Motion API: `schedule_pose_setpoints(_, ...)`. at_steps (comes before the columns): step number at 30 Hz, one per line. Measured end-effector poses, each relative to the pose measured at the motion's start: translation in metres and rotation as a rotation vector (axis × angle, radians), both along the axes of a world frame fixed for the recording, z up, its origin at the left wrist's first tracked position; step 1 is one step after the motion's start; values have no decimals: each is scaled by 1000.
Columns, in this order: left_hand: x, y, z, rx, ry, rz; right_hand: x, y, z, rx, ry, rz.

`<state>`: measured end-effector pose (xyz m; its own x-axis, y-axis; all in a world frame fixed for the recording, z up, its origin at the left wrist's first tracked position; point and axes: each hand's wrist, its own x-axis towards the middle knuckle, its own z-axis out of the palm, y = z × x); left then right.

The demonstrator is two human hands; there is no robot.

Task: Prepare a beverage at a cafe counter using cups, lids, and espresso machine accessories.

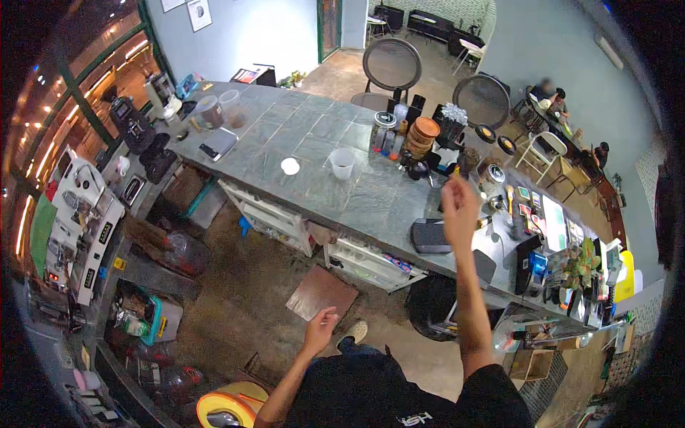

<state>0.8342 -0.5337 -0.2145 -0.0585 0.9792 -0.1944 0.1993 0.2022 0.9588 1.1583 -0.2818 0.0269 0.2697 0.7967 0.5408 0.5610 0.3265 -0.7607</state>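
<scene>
My right hand (459, 195) is raised over the tiled counter, close to a crowd of jars and small items; its fingertips are pinched together, and whether they grip something small I cannot tell. Low over the floor hangs my left hand (322, 325), fingers loosely curled, with no object visible in it. A translucent plastic cup (342, 163) stands on the counter beside a round white lid or disc (290, 166). Behind my right hand are stacked brown bowls (424, 134) and a lidded glass jar (383, 128). A dark box-like device (429, 236) lies near the counter edge.
An espresso machine (88, 230) and a coffee grinder (131, 123) line the left. A brown board (322, 293) lies on the floor by my foot. A black bin (433, 307) stands under the counter. A potted plant (582, 262) is at the right; seated people are beyond.
</scene>
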Motion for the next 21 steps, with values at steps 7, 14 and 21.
schedule_pose_setpoints(7, -17, -22, 104, -307, -778, 48, -235, -241, -75, -284, -318, 827)
schedule_pose_setpoints(14, -104, -104, 146, -53, -1228, 37, -287, -263, -154, -353, -619, 798)
schedule_pose_setpoints(21, -124, -171, 209, 439, -68, 61, -338, -302, -211, -1409, 579, 986)
